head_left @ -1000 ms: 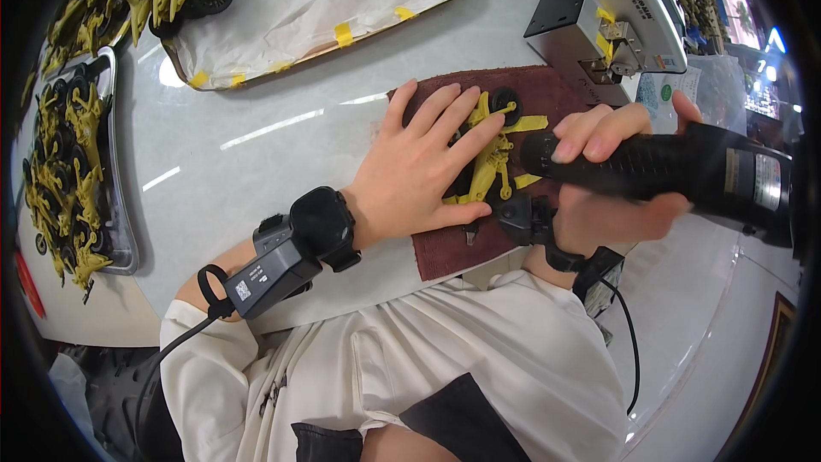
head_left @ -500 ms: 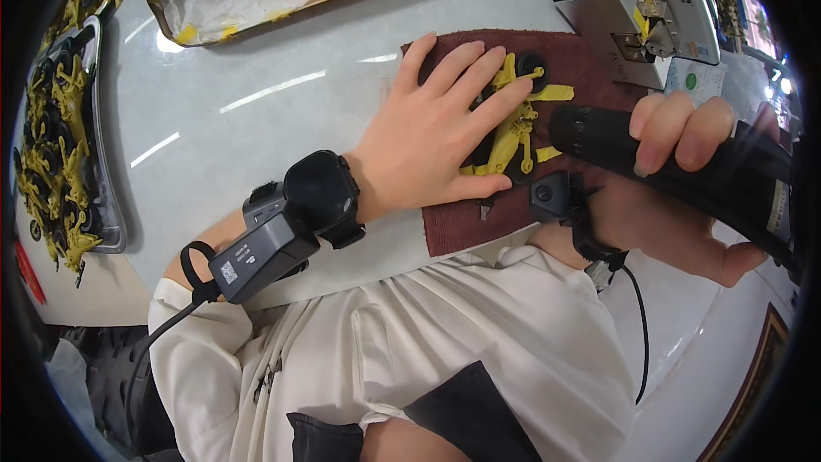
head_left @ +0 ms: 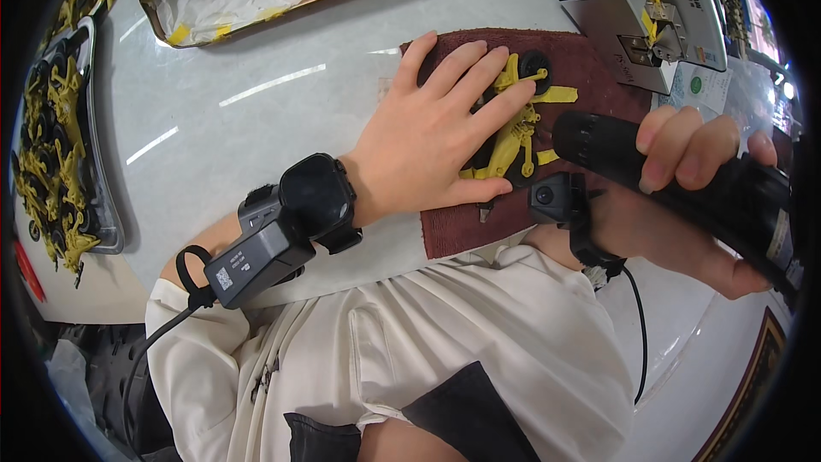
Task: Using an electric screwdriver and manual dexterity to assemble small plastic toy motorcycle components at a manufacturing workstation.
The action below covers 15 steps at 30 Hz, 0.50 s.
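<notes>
My left hand (head_left: 436, 133) lies flat with its fingers spread. It presses over a yellow toy vehicle with black wheels (head_left: 515, 141), hiding much of its left side. Strips of yellow tape (head_left: 558, 95) stick out from the vehicle's right side. Under both is a dark red cloth (head_left: 453, 227). In my right hand (head_left: 688, 150) is a thick black tubular tool with a slotted round end (head_left: 599, 145), its exact kind unclear. The fingers wrap over it, and its end points at the vehicle without visibly touching it. The tool's far part is cut off at the right rim.
At the left stands a metal tray (head_left: 107, 205) heaped with similar yellow vehicles. A paper-lined tray with yellow tape bits (head_left: 282, 0) lies at the back. A grey metal box machine (head_left: 684, 8) stands back right. Cables hang from the devices strapped to both wrists.
My right hand and the black tool have shifted very slightly to the right and down. The left hand stays spread over the vehicle.
</notes>
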{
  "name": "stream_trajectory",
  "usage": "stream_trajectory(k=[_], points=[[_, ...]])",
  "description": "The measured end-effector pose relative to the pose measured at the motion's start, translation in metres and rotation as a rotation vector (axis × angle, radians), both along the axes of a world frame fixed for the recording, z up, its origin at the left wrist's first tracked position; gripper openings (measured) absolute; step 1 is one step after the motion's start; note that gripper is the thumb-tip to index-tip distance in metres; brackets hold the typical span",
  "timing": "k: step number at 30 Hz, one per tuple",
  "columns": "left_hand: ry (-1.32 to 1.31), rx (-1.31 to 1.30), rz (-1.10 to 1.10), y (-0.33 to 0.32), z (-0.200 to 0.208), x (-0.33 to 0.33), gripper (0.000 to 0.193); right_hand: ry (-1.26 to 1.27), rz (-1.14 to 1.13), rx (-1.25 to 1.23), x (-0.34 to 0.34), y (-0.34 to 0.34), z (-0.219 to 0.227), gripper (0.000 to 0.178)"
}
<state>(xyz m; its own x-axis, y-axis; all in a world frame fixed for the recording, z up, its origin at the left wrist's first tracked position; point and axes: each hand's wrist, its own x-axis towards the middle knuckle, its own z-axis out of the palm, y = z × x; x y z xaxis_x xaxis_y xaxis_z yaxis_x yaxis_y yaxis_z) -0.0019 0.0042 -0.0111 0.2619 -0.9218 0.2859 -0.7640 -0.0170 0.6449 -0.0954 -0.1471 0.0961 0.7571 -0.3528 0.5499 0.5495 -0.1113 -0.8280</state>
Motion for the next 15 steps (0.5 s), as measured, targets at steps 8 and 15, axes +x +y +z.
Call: stream_trajectory(k=[8,15], points=[[-0.004,-0.007,0.0,0.0,0.003,0.001,0.082,0.03,0.024,0.005,-0.007,0.007,0.012,0.082],[-0.013,-0.008,0.011,0.003,0.002,0.001,0.082,-0.023,-0.089,0.073,-0.009,0.007,0.015,0.084]])
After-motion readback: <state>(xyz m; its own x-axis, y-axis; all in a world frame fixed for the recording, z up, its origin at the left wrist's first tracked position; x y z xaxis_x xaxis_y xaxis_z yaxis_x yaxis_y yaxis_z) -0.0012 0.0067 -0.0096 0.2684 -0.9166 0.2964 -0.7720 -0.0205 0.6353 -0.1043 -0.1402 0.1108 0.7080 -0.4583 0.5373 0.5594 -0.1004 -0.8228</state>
